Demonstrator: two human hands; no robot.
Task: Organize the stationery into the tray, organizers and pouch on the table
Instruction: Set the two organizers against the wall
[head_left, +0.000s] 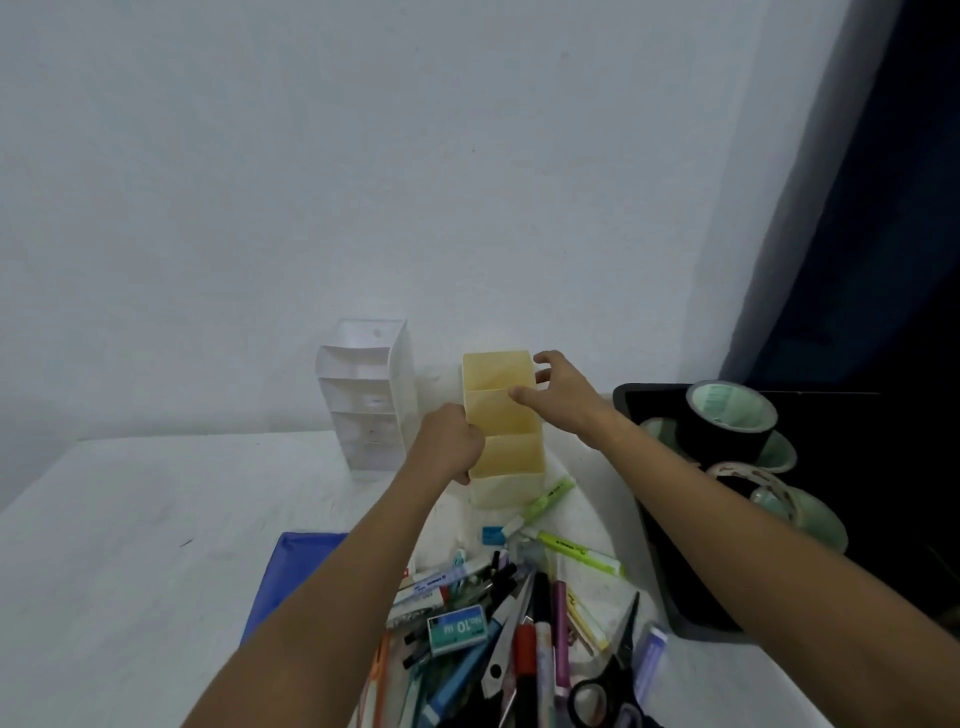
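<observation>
Left hand (451, 441) grips the yellow organizer's (504, 431) near-left wall; right hand (556, 387) reaches over its far-right rim, fingers spread, contact unclear. Organizer sits between both hands. Risk: light, empty, tall; an uneven pull could tip it onto the highlighters (550, 496) just nearer.

Yellow organizer (501, 415): translucent plastic, smooth. White organizer (366, 395): glossy, semi-clear plastic. Tray (675, 597): matt black plastic. Tape rolls (727, 421): shiny film on a pale core. Pouch (296, 577): blue, cloth-like. Scissors (618, 670): black plastic handles. Surface (156, 519): matt white.
</observation>
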